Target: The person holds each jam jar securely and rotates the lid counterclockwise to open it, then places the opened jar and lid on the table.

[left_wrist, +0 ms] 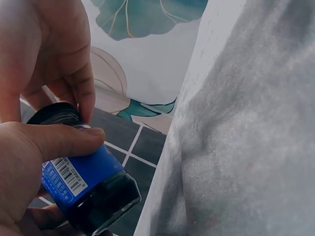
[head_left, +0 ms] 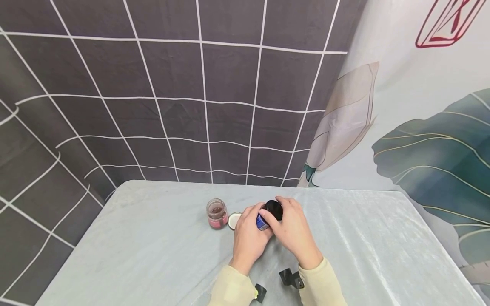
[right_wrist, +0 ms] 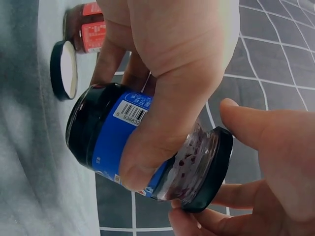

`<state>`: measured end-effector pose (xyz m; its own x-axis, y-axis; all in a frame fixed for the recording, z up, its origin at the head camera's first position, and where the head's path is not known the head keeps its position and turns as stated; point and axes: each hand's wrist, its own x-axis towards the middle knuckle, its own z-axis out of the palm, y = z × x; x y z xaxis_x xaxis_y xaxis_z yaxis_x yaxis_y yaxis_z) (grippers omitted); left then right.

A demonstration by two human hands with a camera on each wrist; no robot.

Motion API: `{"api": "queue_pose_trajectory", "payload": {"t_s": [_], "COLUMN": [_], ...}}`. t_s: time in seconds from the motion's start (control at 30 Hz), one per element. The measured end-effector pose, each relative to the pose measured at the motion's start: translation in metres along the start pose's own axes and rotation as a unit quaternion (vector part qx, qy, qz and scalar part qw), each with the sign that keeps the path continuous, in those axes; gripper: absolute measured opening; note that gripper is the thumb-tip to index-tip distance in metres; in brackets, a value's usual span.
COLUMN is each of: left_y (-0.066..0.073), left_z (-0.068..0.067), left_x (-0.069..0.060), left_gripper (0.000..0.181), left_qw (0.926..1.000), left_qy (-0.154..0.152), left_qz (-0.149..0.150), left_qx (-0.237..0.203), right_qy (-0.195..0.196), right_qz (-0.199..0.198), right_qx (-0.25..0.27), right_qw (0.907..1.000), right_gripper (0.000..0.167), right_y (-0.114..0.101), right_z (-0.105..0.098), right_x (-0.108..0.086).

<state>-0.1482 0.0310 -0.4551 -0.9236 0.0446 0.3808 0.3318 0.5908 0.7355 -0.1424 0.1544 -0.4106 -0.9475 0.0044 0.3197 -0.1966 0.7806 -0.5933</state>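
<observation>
A jar with a blue label (head_left: 262, 223) (left_wrist: 81, 172) (right_wrist: 115, 132) is tilted above the table, its neck glassy with dark red specks. My left hand (head_left: 249, 238) (left_wrist: 19, 167) (right_wrist: 182, 54) grips its body, thumb across the label. A black lid (head_left: 274, 209) (left_wrist: 54, 113) (right_wrist: 214, 169) covers the mouth end. Around that lid curve the fingers of my right hand (head_left: 292, 231) (left_wrist: 49, 49) (right_wrist: 280, 157); in the right wrist view a fingertip touches the rim and the thumb stands slightly off it.
Left of the hands, an uncovered glass jar with a red label (head_left: 217, 213) (right_wrist: 92, 34) stands on the pale cloth-covered table (head_left: 160, 242). Beside it lies a loose lid (head_left: 234, 220) (right_wrist: 68, 70), white inside. Behind hang a dark grid-patterned cloth (head_left: 226, 123) and a leaf-patterned curtain (head_left: 432, 157).
</observation>
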Motion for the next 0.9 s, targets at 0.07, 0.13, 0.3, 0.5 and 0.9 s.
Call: {"api": "queue_pose_trajectory", "payload": {"t_s": [0.07,0.13,0.3,0.5,0.9], "left_y": [-0.0003,-0.0004,0.0001,-0.0008,-0.0052], "left_z": [0.0008,0.0010,0.0003,0.0004,-0.0016], "left_x": [0.0001,0.0001,0.0000,0.0000,0.0010], "left_gripper": [0.049,0.048,0.050,0.051,0.051], "left_qw": [1.0000,1.0000,1.0000,1.0000,0.9994], "left_qy": [0.001,0.003,0.002,-0.001,0.005], "left_qz": [-0.002,-0.005,-0.010,-0.006,0.025], "left_qx": [0.003,0.002,0.001,0.006,0.024], "right_qy": [0.002,0.003,-0.002,-0.003,0.002], "right_qz": [-0.001,-0.001,0.007,0.002,-0.035], "right_qx": [-0.002,-0.005,-0.002,-0.002,-0.026], "right_qw": [1.0000,1.0000,1.0000,1.0000,0.9990], "right_gripper": [0.059,0.058,0.057,0.056,0.054], "right_y": [-0.0006,-0.0009,-0.0020,-0.0023,-0.0026], "right_z": [-0.0002,-0.0001,0.0002,0.0007,0.0041], "right_x": [0.0000,0.0003,0.0006,0.0006,0.0005]}}
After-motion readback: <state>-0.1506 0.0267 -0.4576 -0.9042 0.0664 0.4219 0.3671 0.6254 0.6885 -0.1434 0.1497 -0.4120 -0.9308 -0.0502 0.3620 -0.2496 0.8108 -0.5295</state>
